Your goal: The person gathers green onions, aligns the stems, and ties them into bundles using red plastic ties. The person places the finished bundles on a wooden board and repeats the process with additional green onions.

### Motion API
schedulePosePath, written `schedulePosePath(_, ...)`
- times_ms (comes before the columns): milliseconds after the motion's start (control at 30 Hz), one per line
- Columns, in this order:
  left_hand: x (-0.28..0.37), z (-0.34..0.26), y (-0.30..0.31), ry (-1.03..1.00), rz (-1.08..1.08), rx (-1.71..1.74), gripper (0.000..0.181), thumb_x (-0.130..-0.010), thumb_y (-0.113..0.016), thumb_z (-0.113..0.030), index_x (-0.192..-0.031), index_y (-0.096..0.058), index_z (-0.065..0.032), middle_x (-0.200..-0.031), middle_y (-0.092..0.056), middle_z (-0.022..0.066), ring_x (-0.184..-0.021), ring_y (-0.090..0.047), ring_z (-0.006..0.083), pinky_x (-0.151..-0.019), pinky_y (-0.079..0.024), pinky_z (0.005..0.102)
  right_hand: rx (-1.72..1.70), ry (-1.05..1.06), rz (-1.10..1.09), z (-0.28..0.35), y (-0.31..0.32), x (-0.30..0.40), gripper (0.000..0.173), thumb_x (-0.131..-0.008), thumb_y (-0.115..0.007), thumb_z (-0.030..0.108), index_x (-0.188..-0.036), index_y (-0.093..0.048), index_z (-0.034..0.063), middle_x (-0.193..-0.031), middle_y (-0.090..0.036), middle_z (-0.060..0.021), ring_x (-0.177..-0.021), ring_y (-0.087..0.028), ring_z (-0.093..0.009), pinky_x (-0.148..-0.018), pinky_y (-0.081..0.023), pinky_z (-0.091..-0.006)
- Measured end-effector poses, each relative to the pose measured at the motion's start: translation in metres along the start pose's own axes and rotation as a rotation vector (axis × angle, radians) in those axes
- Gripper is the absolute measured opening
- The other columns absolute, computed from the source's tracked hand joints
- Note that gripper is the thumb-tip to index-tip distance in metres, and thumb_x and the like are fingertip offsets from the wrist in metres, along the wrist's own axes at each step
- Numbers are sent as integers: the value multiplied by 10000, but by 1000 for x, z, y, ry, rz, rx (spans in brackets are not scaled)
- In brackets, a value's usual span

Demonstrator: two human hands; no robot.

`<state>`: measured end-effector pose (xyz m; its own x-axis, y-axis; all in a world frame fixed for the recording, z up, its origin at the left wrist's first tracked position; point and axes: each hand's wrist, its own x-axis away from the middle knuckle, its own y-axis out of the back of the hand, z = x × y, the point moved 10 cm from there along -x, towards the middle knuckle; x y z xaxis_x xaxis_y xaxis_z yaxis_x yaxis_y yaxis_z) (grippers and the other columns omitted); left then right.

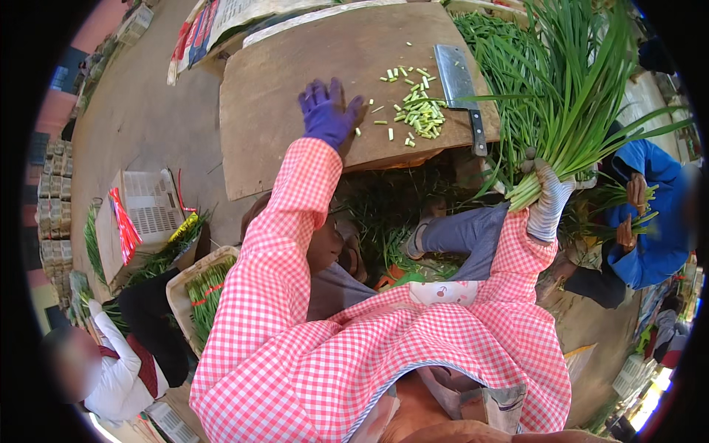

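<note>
My left hand [328,117], in a purple glove, rests palm down with spread fingers on a brown wooden board [277,99]. Several pale green cut stem pieces [424,117] lie scattered to its right. A cleaver [457,77] with a black riveted handle lies flat on the board's right side, its handle end at the front edge. In a grey-and-white striped glove, my right hand [545,196] grips a bunch of long flat-leaved greens [565,122], apparently Chinese chives. The stem ends point down towards me and the leaves fan out away from me.
More loose greens [493,55] lie beside the board on the right. A co-worker in blue [648,216] holds stalks at the right; another person in white [119,376] sits at lower left. A crate of tied greens [180,299] and an open carton [149,194] stand left. Leaf scraps [388,216] cover the floor.
</note>
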<state>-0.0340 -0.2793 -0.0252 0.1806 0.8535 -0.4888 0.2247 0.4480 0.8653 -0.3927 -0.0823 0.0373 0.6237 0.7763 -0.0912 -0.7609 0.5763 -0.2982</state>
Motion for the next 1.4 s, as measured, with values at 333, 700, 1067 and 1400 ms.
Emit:
schedulePosePath(333, -39, -153, -46, -194, 312, 651, 342, -775, -590, -372, -982, -652, -107, -1161, -534, 162, -1124, -427, 343, -986, -309, 435, -21, -55, -51, -33, 44, -3, 275, -713, -621, -27, -981, -571, -57, -813, -645, -160, -585, -601, -178, -517, -492, -273)
schedulePosePath(700, 107, -138, 86, -436, 281, 743, 353, -692, -706, -175, -1024, -626, -84, -1140, -545, 161, -1155, -439, 322, -948, -361, 432, -60, 105, -65, 24, 52, 22, 260, -730, -623, -32, -982, -564, -61, -813, -639, -169, -631, -627, -204, -544, -526, -295)
schedulePosePath(1067, 108, -192, 44, -350, 50, 997, 380, -696, -702, -237, -987, -589, -21, -932, -573, 190, -920, -550, 336, -820, -426, 414, -81, 120, 20, 23, 41, 28, 283, -736, -636, -28, -1001, -550, -80, -837, -637, -197, -643, -638, -221, -538, -558, -322)
schedulePosePath(1400, 171, -147, 122, -174, 226, 981, 483, -726, -687, -165, -1174, -538, -62, -1206, -489, 183, -1106, -478, 347, -933, -396, 409, -33, 84, 128, 16, 33, 29, 313, -800, -545, -40, -1106, -485, -62, -918, -596, -227, -699, -628, -255, -552, -585, -454)
